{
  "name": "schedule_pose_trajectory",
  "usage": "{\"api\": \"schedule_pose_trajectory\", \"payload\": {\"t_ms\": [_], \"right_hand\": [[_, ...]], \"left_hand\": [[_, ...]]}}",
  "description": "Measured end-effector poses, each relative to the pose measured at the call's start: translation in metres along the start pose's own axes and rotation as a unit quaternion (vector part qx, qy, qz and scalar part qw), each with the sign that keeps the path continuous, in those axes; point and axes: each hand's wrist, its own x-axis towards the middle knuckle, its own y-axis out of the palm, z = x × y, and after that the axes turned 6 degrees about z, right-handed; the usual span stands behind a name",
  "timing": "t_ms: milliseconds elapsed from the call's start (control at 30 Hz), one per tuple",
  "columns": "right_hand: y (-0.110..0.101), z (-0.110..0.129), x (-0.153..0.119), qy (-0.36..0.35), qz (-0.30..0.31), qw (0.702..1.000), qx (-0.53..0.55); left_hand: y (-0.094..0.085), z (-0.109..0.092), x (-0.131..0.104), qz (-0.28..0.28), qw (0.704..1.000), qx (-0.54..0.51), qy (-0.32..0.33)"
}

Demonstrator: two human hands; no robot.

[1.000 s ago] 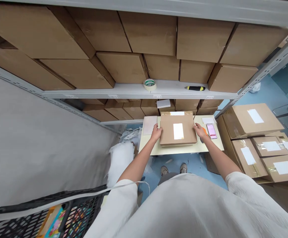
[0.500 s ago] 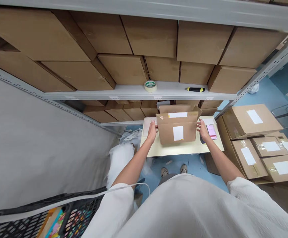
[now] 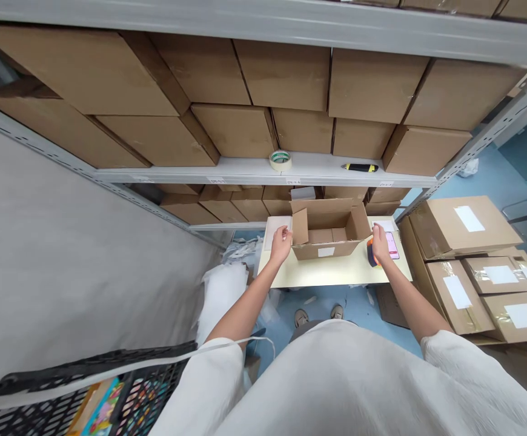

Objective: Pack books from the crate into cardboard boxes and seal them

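Note:
An open cardboard box (image 3: 324, 248) stands on a small cream table (image 3: 291, 277); its inside faces up and a white label is on its front. My left hand (image 3: 281, 243) is beside the box's left flap, fingers loosely bent and apart, with nothing visible in them. At the opposite side, my right hand (image 3: 380, 243) is just off the right flap, its fingers partly hidden by the hand. Under and beside that hand lie an orange and dark device (image 3: 372, 254), whose kind I cannot make out, and a phone (image 3: 392, 245) with a lit pink screen.
Cardboard boxes (image 3: 286, 72) fill the metal shelf ahead. A tape roll (image 3: 280, 160) and a black-yellow utility knife (image 3: 360, 168) lie on its ledge (image 3: 245, 166). Labelled cartons (image 3: 470, 224) are stacked at right. A black crate (image 3: 145, 387) and white cable (image 3: 154, 365) are at lower left.
The box's front flap, upright before, has gone down, so the inside now shows. Both hands have stayed at the box's sides, and the view has shifted slightly.

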Motion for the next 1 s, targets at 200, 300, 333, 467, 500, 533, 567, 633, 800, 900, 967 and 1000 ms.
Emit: {"api": "schedule_pose_trajectory", "payload": {"t_ms": [200,300,333,467,500,533,567,633,800,900,967,1000], "right_hand": [[-0.007,0.057,0.033,-0.186,0.052,0.979,-0.061],[0.005,0.063,0.046,-0.194,0.155,0.960,-0.125],[0.009,0.060,0.049,-0.182,0.176,0.956,-0.150],[0.015,0.039,0.049,-0.130,0.217,0.943,-0.218],[0.015,0.034,0.048,-0.120,0.225,0.939,-0.229],[0.013,0.030,0.047,-0.112,0.236,0.935,-0.240],[0.012,0.026,0.047,-0.104,0.247,0.930,-0.251],[0.011,0.020,0.048,-0.094,0.269,0.919,-0.272],[0.017,0.018,0.064,-0.097,0.296,0.899,-0.309],[0.026,0.022,0.080,-0.106,0.313,0.883,-0.332],[0.031,0.025,0.091,-0.109,0.326,0.872,-0.349],[0.033,0.027,0.096,-0.108,0.331,0.867,-0.356]], "left_hand": [[0.021,-0.055,0.014,0.163,0.963,0.091,0.192],[0.039,-0.069,0.016,0.257,0.935,0.138,0.201],[0.043,-0.070,0.017,0.275,0.929,0.153,0.196],[0.037,-0.059,0.016,0.270,0.928,0.196,0.167],[0.031,-0.054,0.014,0.259,0.928,0.209,0.167],[0.024,-0.048,0.012,0.250,0.925,0.228,0.174],[0.016,-0.043,0.009,0.242,0.919,0.254,0.179],[0.003,-0.032,0.004,0.214,0.916,0.303,0.156],[-0.006,-0.007,0.001,0.185,0.925,0.330,0.037],[-0.003,0.004,0.008,0.210,0.932,0.294,0.023],[-0.001,0.009,0.012,0.224,0.933,0.281,0.028],[-0.001,0.012,0.014,0.231,0.931,0.279,0.031]]}}
